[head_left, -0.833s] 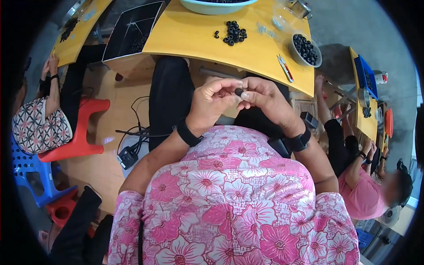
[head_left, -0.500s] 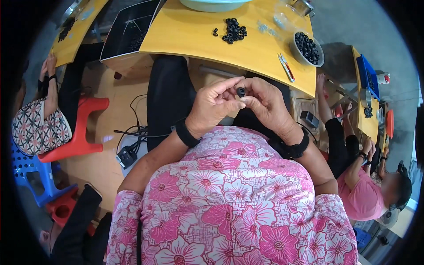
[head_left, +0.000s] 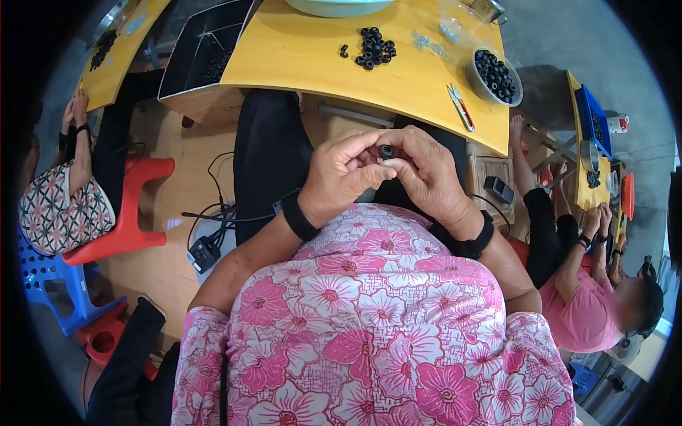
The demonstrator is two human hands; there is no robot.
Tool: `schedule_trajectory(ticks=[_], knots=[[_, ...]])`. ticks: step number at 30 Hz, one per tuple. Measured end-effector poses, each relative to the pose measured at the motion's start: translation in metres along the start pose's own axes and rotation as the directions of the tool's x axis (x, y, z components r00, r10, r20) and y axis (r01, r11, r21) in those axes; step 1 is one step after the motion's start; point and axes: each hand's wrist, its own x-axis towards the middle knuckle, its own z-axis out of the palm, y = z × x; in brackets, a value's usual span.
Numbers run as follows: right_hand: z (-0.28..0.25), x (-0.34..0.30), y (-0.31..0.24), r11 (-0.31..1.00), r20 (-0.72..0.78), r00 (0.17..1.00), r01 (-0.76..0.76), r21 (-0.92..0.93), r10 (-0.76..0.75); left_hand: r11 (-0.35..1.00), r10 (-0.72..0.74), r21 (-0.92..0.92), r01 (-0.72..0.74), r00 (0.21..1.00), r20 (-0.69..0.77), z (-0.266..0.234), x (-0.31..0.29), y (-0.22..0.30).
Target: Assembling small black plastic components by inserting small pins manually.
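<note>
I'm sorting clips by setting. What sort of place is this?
Probably a small workshop for hand work: black parts lie piled on a yellow table, with snips near a bowl of more, and a co-worker in pink sits by another table.

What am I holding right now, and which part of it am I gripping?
A small black ring-shaped piece, gripped by its outer side in your right hand. Whether your left hand grips it too can't be told.

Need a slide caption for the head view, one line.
Left hand and right hand meet at a small black part beside a yellow table bearing loose black pieces and red-handled snips.
</note>
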Motion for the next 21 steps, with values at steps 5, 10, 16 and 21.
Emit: schedule_trajectory(ticks=[5, 10, 16, 21], knots=[[0.002, 0.001, -0.002, 0.999, -0.023, 1.000, 0.018, 0.049, -0.017, 0.989, 0.100, -0.099, -0.108, 0.992, -0.082, 0.006, -0.002, -0.008], [0.003, 0.000, -0.004, 0.999, -0.027, 1.000, 0.007, 0.045, -0.006, 0.996, 0.090, 0.018, -0.089, 0.994, -0.058, 0.002, -0.004, -0.002], [0.003, 0.004, -0.004, 0.999, -0.048, 0.999, -0.006, 0.036, 0.008, 0.988, 0.150, 0.039, -0.146, 0.984, -0.102, 0.003, -0.001, -0.011], [-0.008, 0.005, -0.001, 0.980, -0.005, 0.996, -0.085, 0.181, 0.088, 0.996, 0.005, 0.089, -0.003, 1.000, -0.016, 0.003, 0.004, 0.003]])
